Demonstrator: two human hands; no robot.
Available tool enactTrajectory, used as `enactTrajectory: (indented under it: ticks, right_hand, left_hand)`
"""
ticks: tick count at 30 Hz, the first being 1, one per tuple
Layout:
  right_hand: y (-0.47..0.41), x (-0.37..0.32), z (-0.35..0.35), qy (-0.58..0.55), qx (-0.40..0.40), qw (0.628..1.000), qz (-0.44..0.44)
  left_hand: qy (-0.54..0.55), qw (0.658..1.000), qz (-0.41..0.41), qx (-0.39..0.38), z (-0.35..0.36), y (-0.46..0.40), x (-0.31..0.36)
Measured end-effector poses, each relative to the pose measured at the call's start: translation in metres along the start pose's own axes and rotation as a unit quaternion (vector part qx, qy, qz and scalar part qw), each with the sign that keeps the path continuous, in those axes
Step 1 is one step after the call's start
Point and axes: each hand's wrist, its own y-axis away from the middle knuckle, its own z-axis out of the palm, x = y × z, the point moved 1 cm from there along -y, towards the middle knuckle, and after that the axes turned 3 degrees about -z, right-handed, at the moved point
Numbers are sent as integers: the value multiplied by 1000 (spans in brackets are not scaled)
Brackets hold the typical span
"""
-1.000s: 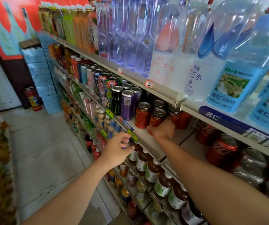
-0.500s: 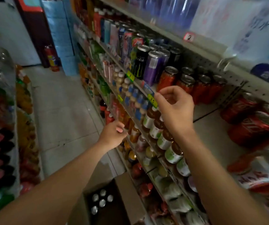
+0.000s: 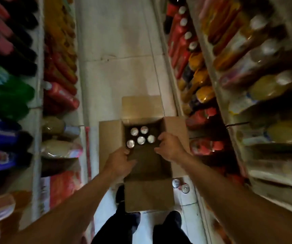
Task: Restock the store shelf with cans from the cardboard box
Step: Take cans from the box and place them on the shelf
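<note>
Along the left edge, blurred shelves of green, dark and red plastic bottles (image 3: pixel 9 88) run down the aisle, with bagged goods (image 3: pixel 60 148) stacked on the low tier beside the pale tiled floor (image 3: pixel 117 50). The left hand (image 3: pixel 120 162) reaches down over the near left part of the open brown cardboard box (image 3: pixel 110 138), its fingers loosely curled and holding nothing, its fingertips just beside the nearest can. The box stands on the floor in the middle of the aisle with all four flaps folded outward. Five silver-topped cans (image 3: pixel 141 140) stand upright in its far half; the near half shows bare cardboard. The right hand (image 3: pixel 170 147) hovers over the right side of the box, fingers spread and relaxed, near the cans but gripping none. The two hands are apart. Two more silver-topped cans (image 3: pixel 180 185) stand on the floor just beside the box's near right corner. To the right, store shelving (image 3: pixel 210 81) carries blurred red, orange and yellow bottles.
</note>
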Motion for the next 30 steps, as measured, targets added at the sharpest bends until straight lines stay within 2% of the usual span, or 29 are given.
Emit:
enactTrajectory:
  ticks: [4, 8, 13, 16, 18, 21, 25, 28, 30]
  right_hand:
    - [-69, 63, 85, 46, -21, 998, 38]
    - [-150, 116, 155, 101, -27, 993, 55]
    - [-239, 162, 201, 96, 12, 991, 94]
    - [-270, 182, 223, 74, 16, 993, 87]
    - [-281, 190, 234, 53, 47, 995, 64]
    - [-283, 188, 233, 63, 72, 994, 46]
    - [-243, 164, 196, 55, 99, 991, 64]
    - [-179, 122, 134, -82, 107, 988, 75]
    - [-129, 83, 85, -192, 84, 975, 79]
  left_hand:
    - [-1, 1000, 4, 11, 64, -70, -46]
    - [-15, 1000, 15, -12, 121, -152, -74]
    - [-39, 998, 44, 3, 150, -231, -92]
    - [-55, 997, 49, 12, 160, -257, -101]
    - [-62, 997, 50, 9, 166, -265, -109]
    - [-51, 997, 51, -7, 171, -267, -118]
    - [54, 997, 63, -1, 154, -247, -107]
    - [123, 986, 111, 2, 120, -211, -80]
    - [127, 977, 170, -27, 93, -182, -54]
